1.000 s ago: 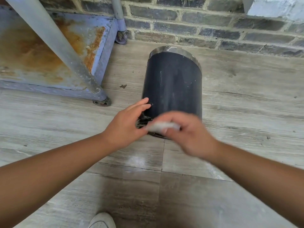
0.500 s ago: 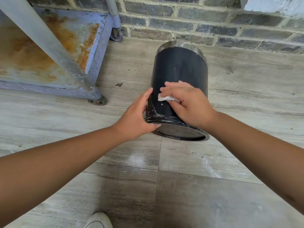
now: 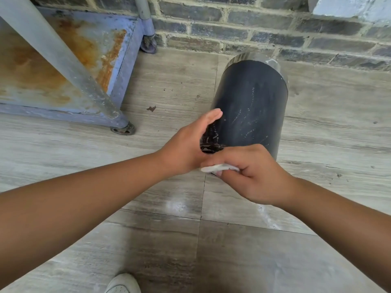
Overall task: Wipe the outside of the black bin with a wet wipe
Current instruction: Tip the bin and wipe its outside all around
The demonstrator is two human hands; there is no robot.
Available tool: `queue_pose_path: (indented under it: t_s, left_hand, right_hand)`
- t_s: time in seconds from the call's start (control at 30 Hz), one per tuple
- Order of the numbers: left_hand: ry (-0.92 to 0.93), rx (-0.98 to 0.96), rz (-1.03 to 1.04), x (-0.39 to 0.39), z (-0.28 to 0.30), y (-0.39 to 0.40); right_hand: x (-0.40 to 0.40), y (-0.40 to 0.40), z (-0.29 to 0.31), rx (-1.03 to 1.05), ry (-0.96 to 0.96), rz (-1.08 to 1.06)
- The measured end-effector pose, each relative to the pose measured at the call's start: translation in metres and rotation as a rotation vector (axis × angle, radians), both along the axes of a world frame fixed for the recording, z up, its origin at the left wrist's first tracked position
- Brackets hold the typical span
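Lying on its side on the floor (image 3: 317, 134), the bin (image 3: 249, 106) points its silver-rimmed end toward the brick wall (image 3: 264, 34) at the floor's far edge and its near end toward the person. In the head view, the only one, its black curved side faces up, matt and marked with faint pale streaks and specks; a glossier, scuffed band runs around the near end. The left hand (image 3: 188, 146) rests against the bin's left flank near that end, palm to the curve, fingers straight and together, thumb side up: it is flat and unclenched, gripping nothing, only bracing the bin. The right hand (image 3: 251, 174) sits just in front of the near end and covers it, fingers curled and pinched on a wipe (image 3: 218, 167), a small white wad that sticks out leftward between the fingertips and nearly reaches the left wrist. Whether the wipe touches the bin at this moment cannot be told, since the hand hides the contact. Both forearms come in bare from the lower corners. At the floor's far left stands a cart (image 3: 69, 66) with a blue, rust-stained shelf, a grey diagonal post and small casters, well apart from the bin. A dark scrap (image 3: 151, 108) lies on the grey wood-look tiles between cart and bin. A white shoe (image 3: 122, 284) tip shows at the near edge.
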State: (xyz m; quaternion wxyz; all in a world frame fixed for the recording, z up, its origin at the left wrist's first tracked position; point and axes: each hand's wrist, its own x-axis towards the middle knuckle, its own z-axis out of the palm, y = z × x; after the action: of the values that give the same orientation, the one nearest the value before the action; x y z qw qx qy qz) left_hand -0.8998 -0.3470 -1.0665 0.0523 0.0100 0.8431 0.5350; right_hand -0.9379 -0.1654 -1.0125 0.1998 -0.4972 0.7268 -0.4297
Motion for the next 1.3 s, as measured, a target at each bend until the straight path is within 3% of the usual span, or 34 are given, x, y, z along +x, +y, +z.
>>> queue_pose_path:
  t_s: [0.1,0.2,0.27,0.37,0.43,0.6,0.73,0.83,0.93,1.0,1.07,1.13,1.2,1.3]
  left_hand:
    - [0.064,-0.134,-0.005,-0.006,0.011,0.019]
    - [0.118,-0.239,-0.083,-0.014,0.013,0.042]
    - [0.126,-0.255,-0.143,-0.018,0.009,0.055]
    - [0.118,-0.227,-0.101,-0.018,-0.003,0.070]
    - [0.060,-0.191,-0.019,-0.017,-0.011,0.077]
    - [0.012,-0.150,0.093,-0.016,-0.024,0.081]
    - [-0.005,-0.087,0.095,-0.010,-0.025,0.081]
    - [-0.024,-0.123,0.049,-0.011,-0.024,0.077]
    - [-0.032,-0.146,0.023,-0.014,-0.026,0.075]
    - [-0.054,-0.119,0.077,-0.011,-0.030,0.075]
    - [-0.117,-0.086,0.130,-0.006,-0.036,0.075]
    - [-0.150,-0.162,0.146,0.000,-0.045,0.073]
    - [-0.118,-0.263,0.141,0.002,-0.049,0.071]
    - [-0.027,-0.376,0.053,-0.001,-0.045,0.069]
  right_hand:
    - [-0.012,0.013,0.010,-0.209,-0.428,-0.147]
    - [-0.052,0.021,0.013,-0.428,-0.590,-0.448]
    - [-0.082,0.027,0.010,-0.431,-0.459,-0.575]
    - [-0.104,0.043,-0.006,-0.213,-0.083,-0.667]
    - [-0.100,0.054,-0.011,-0.090,0.057,-0.677]
    - [-0.050,0.059,0.000,0.162,0.328,-0.393]
    - [-0.005,0.054,0.009,0.317,0.322,-0.232]
    - [0.000,0.051,0.012,0.288,0.113,-0.197]
    - [0.005,0.054,0.018,0.136,-0.253,-0.170]
    - [-0.006,0.063,0.021,-0.092,-0.404,-0.341]
    - [-0.034,0.075,0.016,-0.365,-0.565,-0.645]
    - [-0.061,0.088,0.007,-0.589,-0.776,-0.905]
    - [-0.077,0.100,-0.004,-0.711,-0.951,-0.988]
    - [-0.085,0.112,-0.016,-0.775,-1.096,-0.911]
